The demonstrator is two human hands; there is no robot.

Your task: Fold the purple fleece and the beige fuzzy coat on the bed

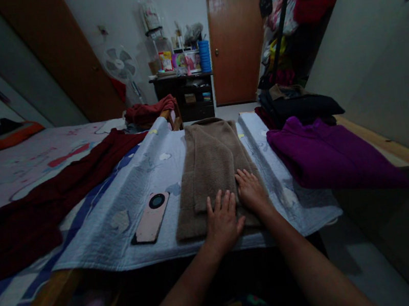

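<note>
A brown fleecy garment (209, 157) lies folded lengthwise on a pale blue quilted cloth (167, 151), its folded part forming a narrower layer on top. My left hand (223, 220) rests flat on the garment's near end, fingers spread and pointing away from me. Just to its right, my right hand (249, 190) lies on the garment's right side, fingers stretched out along the edge of the upper layer. Neither hand grips anything. A pink phone (151, 217) with a round black camera ring lies face down on the cloth, left of the garment.
Right of the garment lies a folded purple garment (329, 154), with a stack of dark folded clothes (298, 104) behind it. A dark red garment (66, 185) stretches across the bed (27, 160) at left. A fan (120, 63) and a dark cabinet (183, 97) stand farther back.
</note>
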